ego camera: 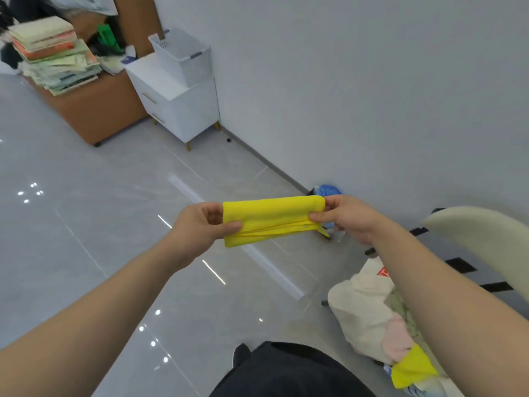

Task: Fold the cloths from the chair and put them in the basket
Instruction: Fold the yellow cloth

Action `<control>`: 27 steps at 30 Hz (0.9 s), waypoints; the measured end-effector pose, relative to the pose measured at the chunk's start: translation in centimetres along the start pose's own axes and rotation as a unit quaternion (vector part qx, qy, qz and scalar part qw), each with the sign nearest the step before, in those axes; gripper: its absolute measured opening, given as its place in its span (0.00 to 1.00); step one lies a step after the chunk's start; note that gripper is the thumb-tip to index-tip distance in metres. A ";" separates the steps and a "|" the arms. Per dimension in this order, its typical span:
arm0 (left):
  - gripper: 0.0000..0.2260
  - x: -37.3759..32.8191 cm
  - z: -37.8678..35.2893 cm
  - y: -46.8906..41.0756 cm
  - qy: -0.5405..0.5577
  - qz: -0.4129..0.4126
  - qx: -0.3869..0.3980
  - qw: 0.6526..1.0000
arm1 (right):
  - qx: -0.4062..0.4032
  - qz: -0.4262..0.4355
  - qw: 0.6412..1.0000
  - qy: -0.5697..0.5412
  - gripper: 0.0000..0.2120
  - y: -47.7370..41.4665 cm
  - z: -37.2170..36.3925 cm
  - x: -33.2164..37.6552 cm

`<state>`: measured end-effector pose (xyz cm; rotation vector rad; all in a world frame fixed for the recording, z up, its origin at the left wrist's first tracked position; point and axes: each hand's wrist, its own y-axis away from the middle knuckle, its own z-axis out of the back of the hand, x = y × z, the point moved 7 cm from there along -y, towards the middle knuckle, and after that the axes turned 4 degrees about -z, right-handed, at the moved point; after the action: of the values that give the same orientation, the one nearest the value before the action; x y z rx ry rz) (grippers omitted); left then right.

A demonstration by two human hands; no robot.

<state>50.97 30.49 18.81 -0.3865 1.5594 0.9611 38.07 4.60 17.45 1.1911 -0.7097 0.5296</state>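
A folded yellow cloth point(272, 219) hangs in the air between my hands, stretched into a narrow band. My left hand point(200, 227) pinches its left end with thumb on top. My right hand point(346, 217) pinches its right end. A cream chair point(483, 239) stands at the right, with a pile of cloths point(369, 316) on its seat: cream, pink and another yellow cloth point(412, 368). The white basket point(183, 57) stands far off at the upper left on a white cabinet point(177, 101), and looks empty from here.
A brown desk point(94, 110) with a stack of books point(54, 53) stands left of the cabinet. A blue object point(329, 190) lies by the wall behind the cloth. Glossy grey floor stretches between me and the cabinet. My dark trouser leg point(286, 371) shows below.
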 end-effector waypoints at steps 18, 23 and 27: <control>0.06 -14.7 16.1 -34.7 -0.273 -0.056 -0.053 0.959 | 0.072 -0.095 0.981 -0.151 0.10 -35.4 2.7 26.0; 0.10 -17.9 23.2 -44.1 -0.220 -0.056 -0.093 0.969 | 0.067 -0.085 0.992 -0.064 0.20 -45.1 1.5 37.6; 0.09 -18.7 29.3 -53.1 -0.280 -0.098 -0.092 0.951 | 0.031 -0.052 0.998 -0.017 0.06 -54.1 0.1 45.0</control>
<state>112.63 15.50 18.59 -0.3511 0.9029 0.9590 106.63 -11.22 15.86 1.2907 -0.6604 0.4481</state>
